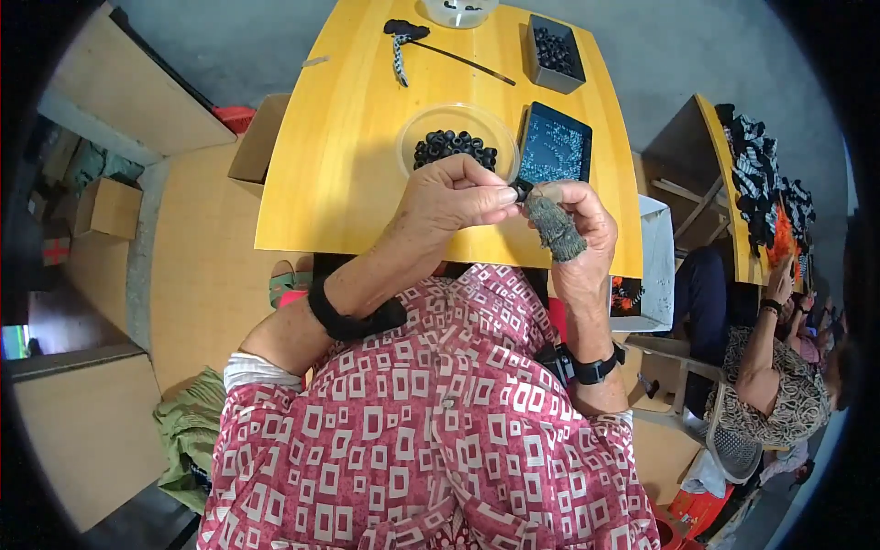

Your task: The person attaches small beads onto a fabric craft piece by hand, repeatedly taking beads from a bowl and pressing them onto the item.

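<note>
My right hand (pixel 591 229) is closed around a grey-green, fuzzy, stubby piece (pixel 555 229), its lower end resting toward my palm. Fingertips of my left hand (pixel 449 197) pinch together at a small black part (pixel 521 188) at the top of that fuzzy piece, so both hands meet there. Just beyond my left hand stands a clear round bowl (pixel 410 137) of small black ring-like parts (pixel 454 147). A black tray (pixel 529 133) with many small pale pieces (pixel 557 147) lies beyond my right hand. Exactly how the black part joins the fuzzy piece is hidden by fingers.
On the yellow table (pixel 321 174) lie a thin dark rod (pixel 467 62) and a black-and-white strip (pixel 400 60). A dark box (pixel 556 82) of black parts and a clear tub (pixel 458 13) stand farther back. At right a person (pixel 775 385) works at another table.
</note>
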### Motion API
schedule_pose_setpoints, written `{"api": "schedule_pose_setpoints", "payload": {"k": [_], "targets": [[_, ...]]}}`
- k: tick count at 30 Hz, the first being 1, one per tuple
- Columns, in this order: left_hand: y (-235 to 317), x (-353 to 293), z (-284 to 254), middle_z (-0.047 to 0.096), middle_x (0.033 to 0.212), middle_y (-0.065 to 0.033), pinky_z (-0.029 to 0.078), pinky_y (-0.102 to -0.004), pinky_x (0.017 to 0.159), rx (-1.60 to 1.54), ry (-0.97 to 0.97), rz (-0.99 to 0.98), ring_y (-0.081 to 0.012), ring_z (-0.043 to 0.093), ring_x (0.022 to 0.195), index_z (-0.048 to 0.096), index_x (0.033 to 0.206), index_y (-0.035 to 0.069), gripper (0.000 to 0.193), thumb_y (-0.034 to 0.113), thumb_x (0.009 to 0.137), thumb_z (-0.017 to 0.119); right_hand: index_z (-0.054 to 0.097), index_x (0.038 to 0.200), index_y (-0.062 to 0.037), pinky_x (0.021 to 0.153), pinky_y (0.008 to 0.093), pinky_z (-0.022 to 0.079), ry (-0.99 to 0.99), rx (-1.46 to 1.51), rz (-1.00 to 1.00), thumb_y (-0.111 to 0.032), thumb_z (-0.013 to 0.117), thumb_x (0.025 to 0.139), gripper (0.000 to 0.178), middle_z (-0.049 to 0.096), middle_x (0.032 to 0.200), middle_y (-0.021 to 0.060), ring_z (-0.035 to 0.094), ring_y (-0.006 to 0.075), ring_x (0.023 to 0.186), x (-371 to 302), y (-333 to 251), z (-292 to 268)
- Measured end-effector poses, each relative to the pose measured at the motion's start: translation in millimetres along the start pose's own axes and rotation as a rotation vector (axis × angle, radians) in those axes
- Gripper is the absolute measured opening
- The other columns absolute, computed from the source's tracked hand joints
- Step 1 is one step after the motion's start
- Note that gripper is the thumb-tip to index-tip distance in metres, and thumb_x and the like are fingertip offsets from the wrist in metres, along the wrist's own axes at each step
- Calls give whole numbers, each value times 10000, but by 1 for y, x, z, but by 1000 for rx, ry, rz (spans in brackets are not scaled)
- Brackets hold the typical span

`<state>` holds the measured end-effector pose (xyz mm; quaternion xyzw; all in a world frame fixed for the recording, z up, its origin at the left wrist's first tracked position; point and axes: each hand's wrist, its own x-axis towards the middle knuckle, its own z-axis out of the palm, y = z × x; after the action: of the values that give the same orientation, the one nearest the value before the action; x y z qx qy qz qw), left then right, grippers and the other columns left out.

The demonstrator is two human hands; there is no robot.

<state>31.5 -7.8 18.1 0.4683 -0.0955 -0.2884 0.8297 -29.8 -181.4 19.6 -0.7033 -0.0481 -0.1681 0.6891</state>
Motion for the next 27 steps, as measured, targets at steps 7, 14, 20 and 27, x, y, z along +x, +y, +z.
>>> {"api": "schedule_pose_setpoints", "payload": {"k": [7,14,20,27], "targets": [[0,1,-2,646,994,-49,547,-207,816,-209,-32,-98,-148,662,915,614,1071,35,195,70,881,643,621,969,-22,694,193,454,-17,81,34,-17,682,840,143,624,889,-16,561,50,794,0,0,-2],[3,2,-4,650,1027,-57,537,-197,839,-303,-81,-170,-135,659,929,591,1173,26,285,102,900,623,608,955,-19,737,213,463,-38,-93,-37,-9,690,815,163,609,902,3,565,75,819,-1,-2,-2],[0,1,-7,661,1007,-67,543,-202,829,-341,-54,-158,-146,666,918,612,1101,47,208,109,903,624,597,945,-11,764,239,467,-76,-208,-135,23,695,771,203,598,930,30,568,103,844,-1,-1,-1],[-4,4,-11,671,977,-78,555,-193,792,-395,-82,-188,-149,674,896,617,1060,62,163,131,912,624,600,958,-9,759,237,464,-84,-257,-115,41,685,761,220,598,914,23,570,103,832,-1,4,-5]]}}
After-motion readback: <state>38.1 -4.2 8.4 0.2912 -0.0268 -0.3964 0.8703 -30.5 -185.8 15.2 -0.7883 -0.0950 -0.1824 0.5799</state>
